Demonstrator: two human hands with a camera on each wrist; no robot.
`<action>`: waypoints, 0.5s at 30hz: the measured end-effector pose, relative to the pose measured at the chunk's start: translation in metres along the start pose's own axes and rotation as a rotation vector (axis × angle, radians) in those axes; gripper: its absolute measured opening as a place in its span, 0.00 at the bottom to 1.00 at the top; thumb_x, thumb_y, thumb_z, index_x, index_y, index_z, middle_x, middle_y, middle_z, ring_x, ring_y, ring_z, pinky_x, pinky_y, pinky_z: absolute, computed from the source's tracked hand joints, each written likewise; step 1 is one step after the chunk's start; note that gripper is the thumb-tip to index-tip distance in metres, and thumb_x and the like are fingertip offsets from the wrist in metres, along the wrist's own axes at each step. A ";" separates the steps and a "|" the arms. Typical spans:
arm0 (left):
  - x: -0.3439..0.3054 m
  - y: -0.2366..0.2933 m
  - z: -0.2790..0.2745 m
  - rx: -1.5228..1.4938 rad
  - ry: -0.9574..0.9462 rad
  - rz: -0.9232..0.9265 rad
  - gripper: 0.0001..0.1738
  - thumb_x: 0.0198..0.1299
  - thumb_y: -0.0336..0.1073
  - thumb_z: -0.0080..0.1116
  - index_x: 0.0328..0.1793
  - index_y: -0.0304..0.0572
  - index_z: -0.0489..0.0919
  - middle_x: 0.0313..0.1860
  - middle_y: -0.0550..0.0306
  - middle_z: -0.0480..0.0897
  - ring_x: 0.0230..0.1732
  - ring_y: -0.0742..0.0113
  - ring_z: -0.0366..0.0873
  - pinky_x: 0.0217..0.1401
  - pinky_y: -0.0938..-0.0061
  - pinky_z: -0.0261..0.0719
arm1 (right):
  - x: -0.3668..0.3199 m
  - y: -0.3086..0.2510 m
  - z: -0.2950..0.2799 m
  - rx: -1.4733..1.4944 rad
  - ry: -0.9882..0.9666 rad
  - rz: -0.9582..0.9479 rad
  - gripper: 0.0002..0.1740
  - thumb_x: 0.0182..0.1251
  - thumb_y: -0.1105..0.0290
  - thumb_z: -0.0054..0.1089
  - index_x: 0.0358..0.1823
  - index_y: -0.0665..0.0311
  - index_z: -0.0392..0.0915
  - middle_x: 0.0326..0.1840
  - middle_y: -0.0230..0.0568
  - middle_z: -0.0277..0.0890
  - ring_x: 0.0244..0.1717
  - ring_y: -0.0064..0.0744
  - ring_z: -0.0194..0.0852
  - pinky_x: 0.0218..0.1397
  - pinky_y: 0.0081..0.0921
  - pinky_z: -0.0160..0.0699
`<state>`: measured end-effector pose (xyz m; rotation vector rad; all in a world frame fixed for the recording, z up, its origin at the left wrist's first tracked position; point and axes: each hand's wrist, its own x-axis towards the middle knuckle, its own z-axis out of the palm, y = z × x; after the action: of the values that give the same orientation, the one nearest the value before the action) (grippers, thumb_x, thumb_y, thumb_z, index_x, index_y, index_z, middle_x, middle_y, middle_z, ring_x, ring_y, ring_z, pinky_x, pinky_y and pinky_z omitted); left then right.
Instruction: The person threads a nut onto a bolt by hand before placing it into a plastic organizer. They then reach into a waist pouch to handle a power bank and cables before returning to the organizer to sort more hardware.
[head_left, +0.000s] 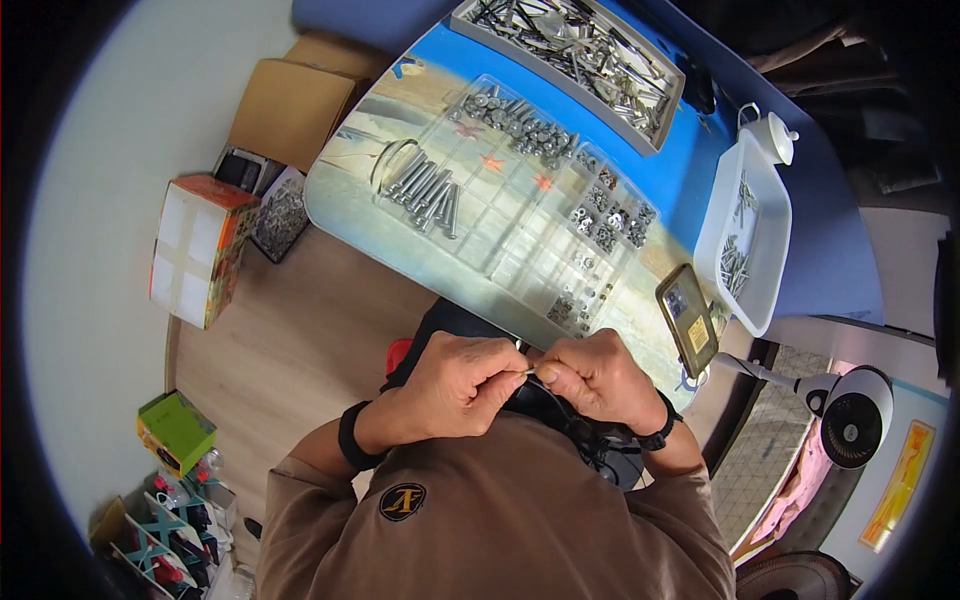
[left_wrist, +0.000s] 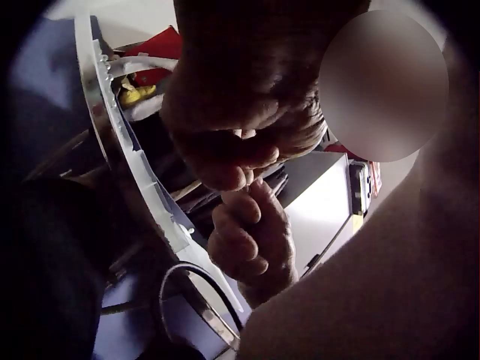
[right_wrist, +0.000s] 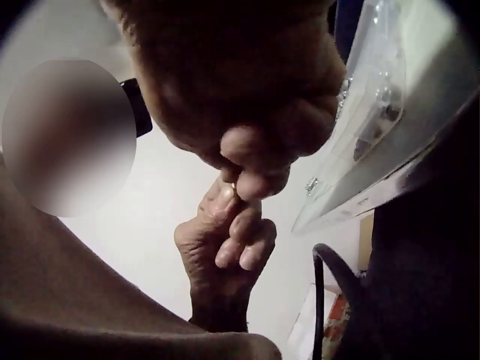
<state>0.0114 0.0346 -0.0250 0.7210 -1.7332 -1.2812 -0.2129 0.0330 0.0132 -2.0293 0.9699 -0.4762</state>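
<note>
In front of the torso, my left hand [head_left: 455,385] and right hand [head_left: 600,375] meet fingertip to fingertip. Between them shows a small shiny metal piece [head_left: 528,372], pinched by thumb and fingers from both sides; the fingers cover most of it, and I cannot tell its kind. The left wrist view has the left hand [left_wrist: 240,127] large above and the right hand [left_wrist: 255,240] below, their fingertips together. From the right wrist, the right hand [right_wrist: 240,97] hides much of the piece, while the left hand [right_wrist: 225,240] comes up from beneath.
Beyond the hands, a clear compartment box [head_left: 478,250] on the table holds bolts and nuts. A grey tray [head_left: 660,140] of mixed hardware lies behind it. To the right are a white tray [head_left: 775,235] with screws and a dark-rimmed case [head_left: 690,320]. A fan [head_left: 855,415] stands beside the table.
</note>
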 end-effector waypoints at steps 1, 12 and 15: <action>0.001 0.002 0.002 0.000 -0.004 0.000 0.05 0.58 0.24 0.64 0.39 0.37 0.80 0.23 0.53 0.78 0.21 0.61 0.79 0.24 0.70 0.73 | -0.001 0.002 0.002 0.157 -0.007 0.075 0.18 0.78 0.60 0.56 0.32 0.67 0.81 0.21 0.40 0.78 0.19 0.40 0.78 0.24 0.31 0.74; 0.008 0.010 -0.003 0.010 0.056 -0.009 0.04 0.58 0.23 0.62 0.39 0.37 0.80 0.25 0.52 0.80 0.22 0.58 0.80 0.26 0.72 0.75 | -0.001 -0.012 -0.016 0.315 0.159 0.056 0.09 0.68 0.69 0.68 0.43 0.67 0.80 0.36 0.45 0.81 0.27 0.41 0.81 0.30 0.31 0.78; 0.007 0.010 -0.001 -0.003 0.044 -0.033 0.03 0.60 0.25 0.63 0.39 0.37 0.81 0.24 0.53 0.81 0.22 0.61 0.79 0.26 0.73 0.74 | 0.005 -0.002 -0.007 0.112 0.195 -0.213 0.08 0.64 0.75 0.69 0.42 0.67 0.80 0.34 0.47 0.79 0.28 0.46 0.80 0.30 0.34 0.79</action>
<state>0.0090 0.0316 -0.0132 0.7734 -1.6902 -1.2809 -0.2134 0.0258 0.0187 -2.0201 0.8228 -0.8377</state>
